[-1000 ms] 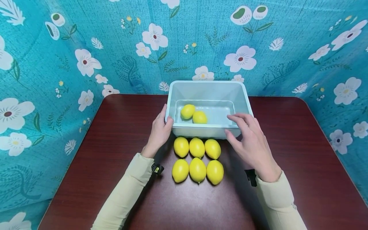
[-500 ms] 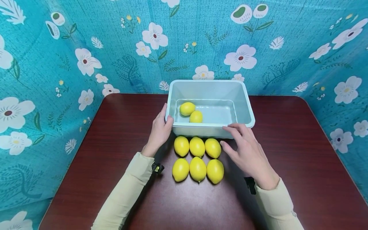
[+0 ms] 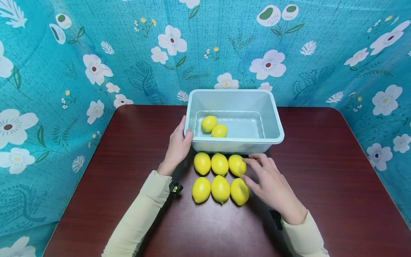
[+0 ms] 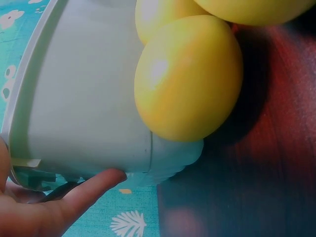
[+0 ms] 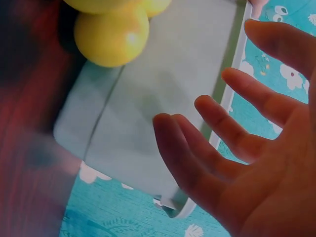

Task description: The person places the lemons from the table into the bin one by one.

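Note:
A pale blue plastic bin point(image 3: 236, 146) stands at the back of the table in the head view. Inside it, at the left, lie two lemons point(image 3: 209, 123). My left hand point(image 3: 178, 146) holds the bin's front left corner; a finger point(image 4: 96, 195) reaches along its outer wall in the left wrist view. Just in front of the bin, two rows of three lemons point(image 3: 220, 189) lie close together. My right hand point(image 3: 271, 185) hovers with spread, gently bent fingers beside the right-hand back-row lemon point(image 3: 237, 165), its fingertips overlapping that lemon's edge and nothing in its grasp.
The dark red-brown table point(image 3: 144, 142) has rounded back corners. A teal floral cloth point(image 3: 205, 43) hangs close behind it and along both sides. Each wrist wears a black strap, such as the left strap point(image 3: 174, 187).
My right hand has moved from over the bin's front right rim down and toward the lemons in front. The two lemons inside have shifted slightly. My left hand stays at the corner.

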`<state>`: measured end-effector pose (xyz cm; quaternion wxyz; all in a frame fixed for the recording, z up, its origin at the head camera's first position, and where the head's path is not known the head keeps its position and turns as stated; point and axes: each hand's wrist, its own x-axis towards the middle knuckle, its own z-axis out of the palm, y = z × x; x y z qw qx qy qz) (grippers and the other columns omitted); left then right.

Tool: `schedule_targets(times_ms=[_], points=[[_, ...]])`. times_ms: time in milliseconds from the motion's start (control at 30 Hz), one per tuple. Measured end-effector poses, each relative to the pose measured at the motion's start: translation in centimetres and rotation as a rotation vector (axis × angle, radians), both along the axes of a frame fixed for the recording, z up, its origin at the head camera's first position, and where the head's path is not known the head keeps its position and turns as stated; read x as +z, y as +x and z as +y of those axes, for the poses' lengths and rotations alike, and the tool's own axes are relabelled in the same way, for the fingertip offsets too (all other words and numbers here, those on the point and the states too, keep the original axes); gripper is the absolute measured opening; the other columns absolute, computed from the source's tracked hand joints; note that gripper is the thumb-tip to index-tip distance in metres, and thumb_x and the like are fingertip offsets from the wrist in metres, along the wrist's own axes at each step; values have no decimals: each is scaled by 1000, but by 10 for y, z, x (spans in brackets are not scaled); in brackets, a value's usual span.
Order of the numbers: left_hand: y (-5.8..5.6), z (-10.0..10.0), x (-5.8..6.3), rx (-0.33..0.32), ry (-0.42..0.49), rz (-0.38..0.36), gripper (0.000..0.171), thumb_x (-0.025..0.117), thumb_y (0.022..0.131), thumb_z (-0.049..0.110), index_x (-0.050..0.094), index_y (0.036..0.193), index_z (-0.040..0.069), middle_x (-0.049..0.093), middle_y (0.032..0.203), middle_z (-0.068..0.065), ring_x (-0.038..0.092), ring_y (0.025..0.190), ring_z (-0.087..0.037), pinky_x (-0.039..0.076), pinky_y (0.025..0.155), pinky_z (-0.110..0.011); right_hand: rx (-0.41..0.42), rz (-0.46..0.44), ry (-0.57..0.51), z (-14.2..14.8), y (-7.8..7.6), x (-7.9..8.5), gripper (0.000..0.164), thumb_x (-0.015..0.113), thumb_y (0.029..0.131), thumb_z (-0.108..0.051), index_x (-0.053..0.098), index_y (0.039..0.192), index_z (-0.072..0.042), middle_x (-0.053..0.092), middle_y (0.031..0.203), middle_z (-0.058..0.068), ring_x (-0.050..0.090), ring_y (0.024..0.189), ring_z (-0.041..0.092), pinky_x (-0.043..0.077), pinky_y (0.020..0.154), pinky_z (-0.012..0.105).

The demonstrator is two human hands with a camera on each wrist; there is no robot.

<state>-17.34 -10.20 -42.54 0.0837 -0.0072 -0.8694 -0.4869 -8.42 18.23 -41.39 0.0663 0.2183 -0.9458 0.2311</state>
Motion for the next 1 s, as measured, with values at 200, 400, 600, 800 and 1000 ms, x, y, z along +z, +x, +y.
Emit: schedule_targets(times_ms=[200, 400, 600, 800, 1000], points=[[0, 1, -1, -1, -2, -3, 61, 40, 97, 23, 20, 155, 17, 30, 158, -6, 39, 137, -22, 33, 113, -44, 3, -41, 14, -4, 6, -10, 44, 73, 83, -25, 62, 124, -11, 48, 131, 8, 47, 107, 29, 46, 60, 35], [0, 0, 0, -4, -2, -6, 62, 39, 97, 26, 20, 156, 18, 29, 158, -5, 39, 138, -22, 33, 113, -44, 20, -74, 48, -10, 12, -17, 42, 73, 84, -26, 63, 123, -14, 48, 131, 8, 49, 109, 31, 47, 61, 35], [0, 0, -1, -1, -1, -7, 62, 39, 97, 24, 20, 156, 19, 29, 158, -5, 39, 138, -21, 33, 113, -44, 38, -102, 72, -15, 16, -24, 43, 74, 83, -27, 63, 123, -18, 49, 129, 7, 50, 109, 30, 44, 54, 31], [0, 0, -1, -1, -2, -4, 62, 39, 97, 25, 20, 156, 19, 29, 158, -5, 39, 138, -21, 33, 113, -44, 44, -120, 85, -19, 19, -29, 42, 73, 83, -29, 63, 123, -20, 49, 130, 6, 51, 110, 31, 43, 52, 30], [0, 0, -2, 2, -5, -8, 62, 38, 97, 26, 19, 156, 20, 29, 158, -4, 39, 138, -21, 33, 113, -44, 45, -108, 100, -20, 21, -34, 45, 74, 82, -29, 63, 124, -18, 49, 129, 7, 51, 106, 29, 40, 50, 27]])
